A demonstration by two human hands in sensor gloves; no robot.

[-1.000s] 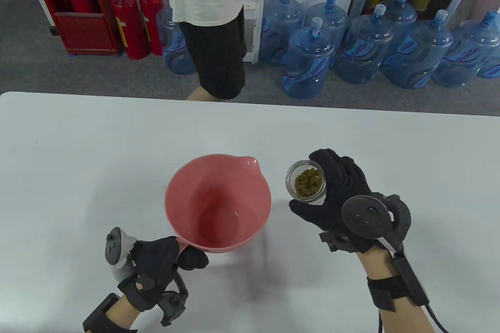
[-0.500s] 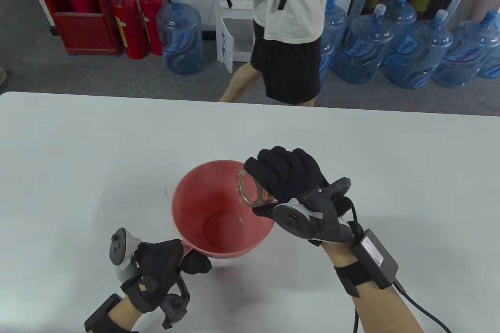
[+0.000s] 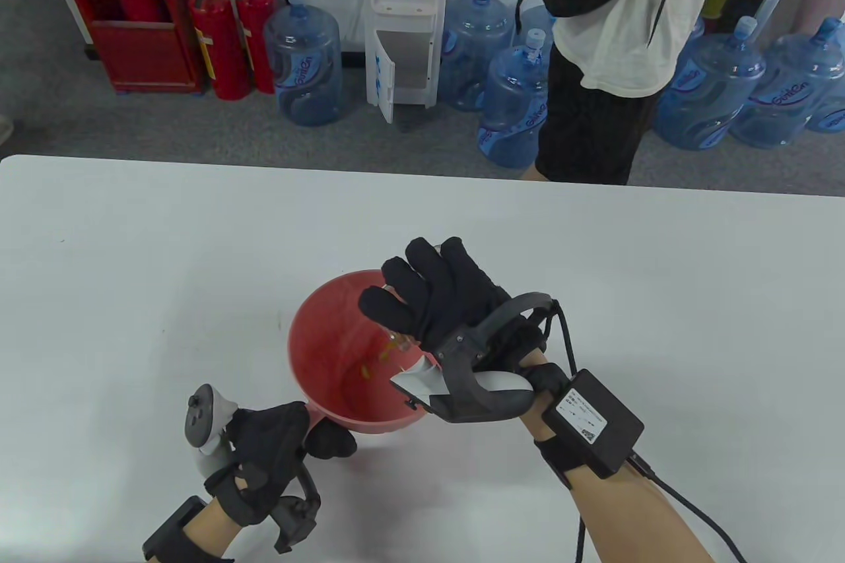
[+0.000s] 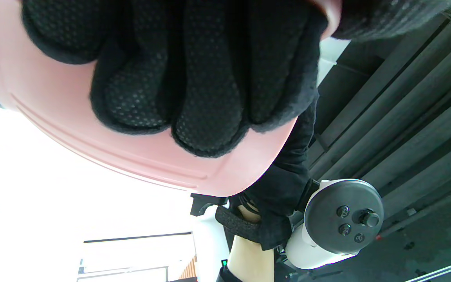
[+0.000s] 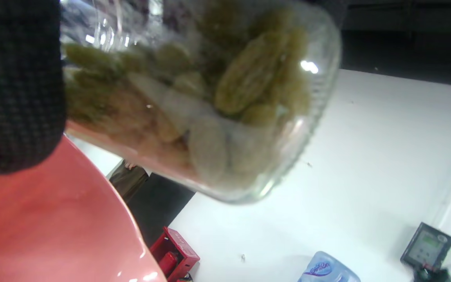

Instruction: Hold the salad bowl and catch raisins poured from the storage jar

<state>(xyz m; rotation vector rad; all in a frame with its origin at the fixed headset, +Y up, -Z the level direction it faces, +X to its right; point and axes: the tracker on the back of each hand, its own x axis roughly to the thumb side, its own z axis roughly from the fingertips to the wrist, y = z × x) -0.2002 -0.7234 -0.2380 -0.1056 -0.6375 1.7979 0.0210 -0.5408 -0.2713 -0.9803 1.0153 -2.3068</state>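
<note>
White table (image 3: pixel 165 246) takes up most of what I can see from where I'm standing, and everything that matters sits near its front edge. Next biggest is the pink salad bowl (image 3: pixel 323 332), lifted a bit off the surface. The left hand (image 3: pixel 270 451) grips it by the tab at its near rim; in the left wrist view the fingers (image 4: pixel 206 90) are curled tight against the bowl's underside, so that's a firm clench, not a loose pinch.

Right hand (image 3: pixel 449 312) is wrapped around the storage jar (image 5: pixel 210 117), turned mouth-down over the bowl's right half, directly above the open interior. From the table view the jar is almost hidden under the glove. Raisins (image 5: pixel 249 78) are packed against the glass near the mouth, and a few (image 3: pixel 366 370) are already dropping inside the bowl.

What I'd worry about:
- the bowl is held from one edge only, so the landing weight could tip it away from the grip
- the raisins look clumped and may come out in one lump and bounce over the rim
- the jar mouth sits close to the far-from-grip side, so a small drift puts raisins on the table
</note>
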